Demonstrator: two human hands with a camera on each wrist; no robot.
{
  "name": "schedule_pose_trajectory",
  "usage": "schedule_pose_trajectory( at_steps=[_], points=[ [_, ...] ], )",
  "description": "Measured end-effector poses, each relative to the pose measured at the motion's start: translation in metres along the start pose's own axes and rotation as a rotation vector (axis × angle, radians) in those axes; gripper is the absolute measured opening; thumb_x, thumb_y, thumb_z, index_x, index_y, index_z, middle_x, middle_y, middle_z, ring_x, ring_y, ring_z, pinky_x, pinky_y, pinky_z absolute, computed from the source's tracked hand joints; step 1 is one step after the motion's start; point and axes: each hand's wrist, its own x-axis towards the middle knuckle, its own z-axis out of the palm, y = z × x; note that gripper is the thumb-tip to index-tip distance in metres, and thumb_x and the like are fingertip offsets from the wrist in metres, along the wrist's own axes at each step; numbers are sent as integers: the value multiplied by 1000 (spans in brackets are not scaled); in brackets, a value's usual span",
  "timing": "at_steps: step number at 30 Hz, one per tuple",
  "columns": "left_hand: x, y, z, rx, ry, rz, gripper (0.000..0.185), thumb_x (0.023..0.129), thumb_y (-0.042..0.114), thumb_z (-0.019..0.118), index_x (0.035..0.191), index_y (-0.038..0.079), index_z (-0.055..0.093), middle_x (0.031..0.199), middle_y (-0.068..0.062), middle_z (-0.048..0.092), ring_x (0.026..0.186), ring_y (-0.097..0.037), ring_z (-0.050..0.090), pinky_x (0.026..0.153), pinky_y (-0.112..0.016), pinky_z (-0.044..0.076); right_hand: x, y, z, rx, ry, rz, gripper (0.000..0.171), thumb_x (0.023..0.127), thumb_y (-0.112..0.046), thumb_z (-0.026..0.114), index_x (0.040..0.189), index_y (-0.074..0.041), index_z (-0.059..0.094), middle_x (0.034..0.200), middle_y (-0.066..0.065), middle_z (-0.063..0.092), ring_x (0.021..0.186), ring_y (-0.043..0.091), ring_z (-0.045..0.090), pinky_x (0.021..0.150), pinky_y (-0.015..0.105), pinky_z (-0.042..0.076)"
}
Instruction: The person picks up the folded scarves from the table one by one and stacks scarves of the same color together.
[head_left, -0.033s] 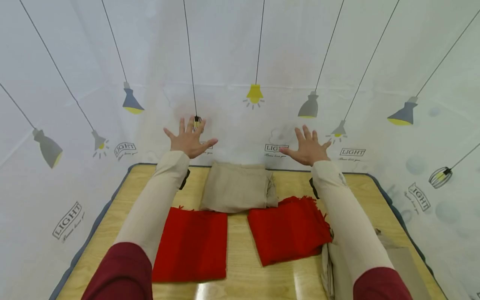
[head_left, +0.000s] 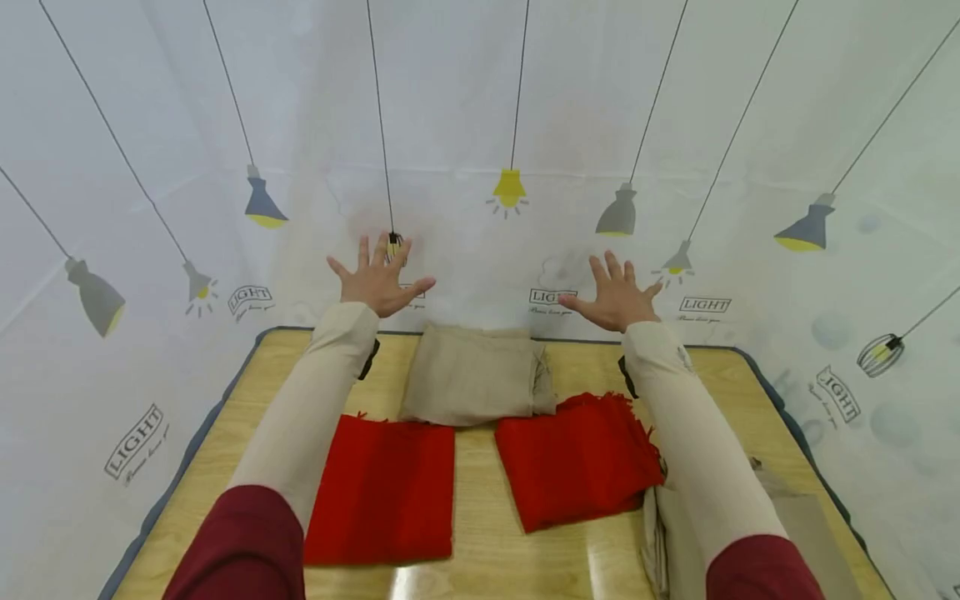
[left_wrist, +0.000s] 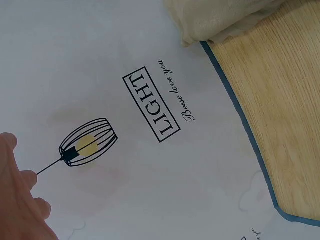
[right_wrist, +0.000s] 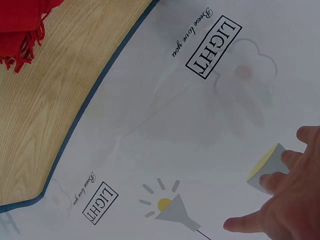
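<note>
Both arms reach forward past the folded cloths. My left hand [head_left: 378, 283] has its fingers spread, palm down, in front of the printed curtain and holds nothing. Likewise spread and holding nothing, my right hand [head_left: 617, 298] is held out at the right. Between and below the hands, a folded beige cloth [head_left: 480, 375] lies at the back of the table. A folded red fringed scarf [head_left: 382, 492] lies beside the left forearm. Another folded red scarf [head_left: 573, 467], fringe to the right, lies near the right forearm; its fringe [right_wrist: 25, 50] shows in the right wrist view.
More folded beige cloth [head_left: 697, 550] lies at the front right, partly hidden under the right forearm. The wooden table [head_left: 480, 517] has a dark blue edge [head_left: 180, 467]. A white curtain [head_left: 450, 100] printed with lamps surrounds it at the back and sides.
</note>
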Motion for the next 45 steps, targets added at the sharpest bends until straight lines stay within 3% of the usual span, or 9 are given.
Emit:
schedule_pose_trajectory(
  at_steps=[17,24,31,37,41,45],
  points=[
    [-6,-5,-4,-4,17,1,90,83,79,27,154,27,8,161,-11,-5,146,-39,-10,95,-80,-6,0,11,-7,-14,1,15,100,84,-75,38,155,-14,3,160,15,-6,144,47,-2,96,80,-1],
    [-10,-7,-4,-22,10,-16,88,85,76,29,154,27,7,161,-11,-4,146,-40,-10,95,-81,-4,-4,11,-12,14,-10,22,98,85,-72,40,154,-15,1,160,16,-5,144,47,-2,98,79,-1],
    [-13,-5,-2,-104,-17,6,88,87,73,32,155,24,3,161,-13,-4,145,-41,-7,95,-81,5,-13,17,-12,103,-24,34,97,88,-66,43,154,-12,-2,159,22,-3,142,48,8,99,78,8],
    [-16,-13,2,-195,-33,-2,90,87,72,34,155,21,6,159,-19,9,144,-43,10,98,-76,20,-15,12,-3,194,-77,-1,90,93,-58,41,153,-8,-4,157,25,-1,139,49,20,104,68,21],
    [-20,-19,7,-284,-85,16,91,88,73,33,155,17,6,154,-25,18,136,-45,30,101,-65,32,-19,8,9,280,-96,-33,88,95,-50,43,152,-3,-4,156,27,1,142,46,15,110,60,21],
    [-30,-26,13,-314,-117,39,88,91,68,33,154,10,9,151,-30,23,131,-47,36,104,-60,32,-25,0,20,359,-76,-66,83,98,-45,42,151,1,-2,157,27,1,144,44,7,113,57,15]
  ],
)
